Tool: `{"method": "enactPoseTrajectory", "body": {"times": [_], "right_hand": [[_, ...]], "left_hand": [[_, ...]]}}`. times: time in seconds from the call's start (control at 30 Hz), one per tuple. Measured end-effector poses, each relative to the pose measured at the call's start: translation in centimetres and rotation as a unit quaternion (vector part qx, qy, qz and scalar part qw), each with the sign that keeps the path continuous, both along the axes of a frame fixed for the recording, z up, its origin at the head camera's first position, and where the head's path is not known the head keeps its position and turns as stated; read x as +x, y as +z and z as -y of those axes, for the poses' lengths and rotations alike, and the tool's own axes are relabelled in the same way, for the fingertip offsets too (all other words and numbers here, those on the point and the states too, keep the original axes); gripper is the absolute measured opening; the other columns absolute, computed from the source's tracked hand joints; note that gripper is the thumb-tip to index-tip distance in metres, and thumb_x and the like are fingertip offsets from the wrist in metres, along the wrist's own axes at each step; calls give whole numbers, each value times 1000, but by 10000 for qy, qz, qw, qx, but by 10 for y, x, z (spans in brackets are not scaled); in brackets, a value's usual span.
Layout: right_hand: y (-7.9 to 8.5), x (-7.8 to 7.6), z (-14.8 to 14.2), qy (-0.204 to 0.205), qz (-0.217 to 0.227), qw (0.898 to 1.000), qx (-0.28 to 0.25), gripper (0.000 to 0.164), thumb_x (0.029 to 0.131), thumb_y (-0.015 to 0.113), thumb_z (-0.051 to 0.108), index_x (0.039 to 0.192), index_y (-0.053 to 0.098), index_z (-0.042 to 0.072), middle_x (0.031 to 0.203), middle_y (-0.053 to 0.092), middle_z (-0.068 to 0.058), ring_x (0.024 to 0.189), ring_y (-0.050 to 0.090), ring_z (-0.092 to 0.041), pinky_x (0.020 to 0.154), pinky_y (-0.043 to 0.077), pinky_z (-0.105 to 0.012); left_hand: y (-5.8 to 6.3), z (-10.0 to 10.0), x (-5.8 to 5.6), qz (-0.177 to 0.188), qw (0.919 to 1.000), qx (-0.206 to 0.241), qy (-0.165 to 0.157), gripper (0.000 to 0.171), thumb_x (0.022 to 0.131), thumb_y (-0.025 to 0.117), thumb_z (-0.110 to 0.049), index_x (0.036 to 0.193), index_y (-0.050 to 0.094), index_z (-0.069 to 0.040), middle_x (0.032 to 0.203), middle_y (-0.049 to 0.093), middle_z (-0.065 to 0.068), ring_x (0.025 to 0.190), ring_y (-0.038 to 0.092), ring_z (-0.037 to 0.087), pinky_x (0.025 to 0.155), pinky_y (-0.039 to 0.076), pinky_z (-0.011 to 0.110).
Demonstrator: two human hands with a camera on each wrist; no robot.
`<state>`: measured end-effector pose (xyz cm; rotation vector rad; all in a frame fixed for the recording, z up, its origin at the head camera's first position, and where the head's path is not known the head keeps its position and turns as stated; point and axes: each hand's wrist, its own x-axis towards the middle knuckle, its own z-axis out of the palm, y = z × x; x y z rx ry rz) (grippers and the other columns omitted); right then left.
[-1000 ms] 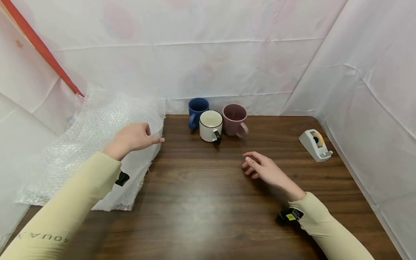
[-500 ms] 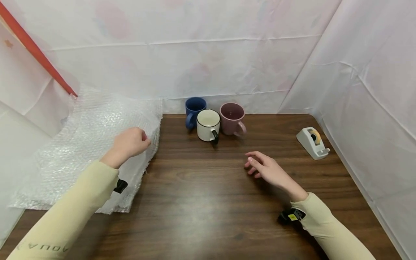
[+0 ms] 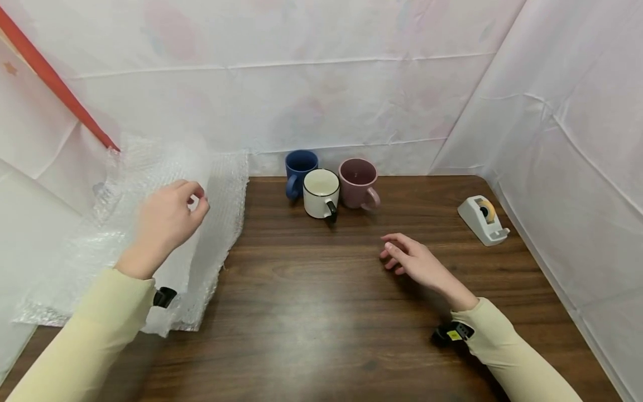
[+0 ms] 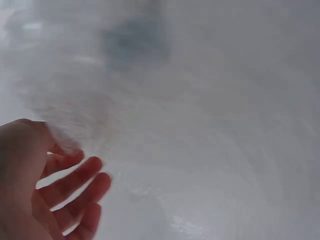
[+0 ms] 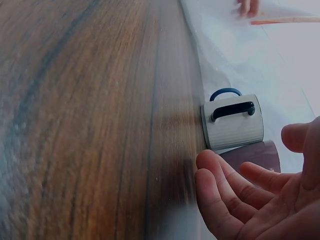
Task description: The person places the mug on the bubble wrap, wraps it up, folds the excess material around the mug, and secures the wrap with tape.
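In the head view, my left hand (image 3: pixel 168 218) pinches a sheet of bubble wrap (image 3: pixel 228 195) at the left of the table. The left wrist view shows thumb and forefinger on the translucent bubble wrap (image 4: pixel 75 107), which is blurred and fills most of that view. My right hand (image 3: pixel 417 262) hovers near the table with loosely bent fingers and holds nothing. Beyond it, a white mug (image 3: pixel 316 205) with a black rim and handle stands between a blue mug (image 3: pixel 297 176) and a mauve mug (image 3: pixel 354 194). The right wrist view also has the white mug (image 5: pixel 235 130) past my fingertips.
A white tape dispenser (image 3: pixel 479 223) with yellowish tape stands at the right of the brown wooden table (image 3: pixel 301 312). Pale curtains (image 3: pixel 351 100) hang behind and along both sides. A red strip (image 3: pixel 60 86) runs down the left curtain to the bubble wrap.
My left hand has moved left and slightly up from the sheet's right side. A layer of the bubble wrap has lifted with it. My right hand and the mugs have stayed in place.
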<state>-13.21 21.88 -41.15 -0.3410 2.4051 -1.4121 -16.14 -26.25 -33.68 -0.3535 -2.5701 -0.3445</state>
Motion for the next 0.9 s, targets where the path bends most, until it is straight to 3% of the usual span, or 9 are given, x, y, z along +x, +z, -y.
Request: {"method": "enactPoseTrajectory", "body": {"times": [0.17, 0.3, 0.47, 0.67, 0.8, 0.9], "right_hand": [[1, 1, -1, -40, -11, 10000, 46, 44, 108, 45, 27, 142, 46, 0, 115, 66, -19, 93, 68, -27, 75, 57, -40], [1, 0, -2, -44, -3, 10000, 75, 44, 108, 45, 27, 142, 46, 0, 116, 66, -19, 93, 68, -27, 75, 57, -41], [2, -1, -2, -36, 21, 10000, 74, 43, 108, 45, 26, 142, 46, -1, 116, 66, -20, 94, 68, -27, 76, 57, -42], [1, -2, -3, -35, 2, 10000, 92, 43, 108, 45, 26, 142, 47, 0, 116, 66, -20, 94, 68, -27, 76, 57, -42], [0, -2, -3, -44, -40, 9999, 89, 42, 108, 45, 25, 141, 47, -1, 115, 66, -20, 93, 68, -27, 75, 57, -40], [-1, -2, -3, -33, -43, 9999, 91, 41, 108, 45, 25, 141, 47, 0, 115, 66, -19, 92, 68, -26, 75, 57, -39]], "left_hand": [[20, -12, 10, -1312, 9896, -103, -578, 8, 88, 62, -14, 83, 66, -11, 79, 68, 4, 54, 55, 22, 40, 35, 39], [33, -29, 17, -1861, 9738, -281, -1280, 14, 92, 58, -13, 89, 70, -6, 86, 73, 7, 63, 64, 26, 46, 47, 42], [40, -54, 24, -2154, 9489, -660, -2210, 24, 98, 52, -11, 97, 70, 4, 97, 73, 16, 81, 70, 36, 67, 56, 49], [31, -75, 30, -2111, 9229, -1249, -2969, 25, 105, 43, -9, 102, 63, 7, 106, 70, 19, 93, 69, 34, 81, 56, 46], [22, -84, 35, -1860, 8923, -2124, -3523, 32, 107, 29, -5, 113, 59, 5, 119, 66, 20, 109, 64, 33, 94, 51, 44], [15, -93, 43, -1860, 8525, -2855, -3965, 35, 104, 27, 0, 122, 57, 2, 127, 62, 18, 115, 61, 29, 95, 51, 40]]}}
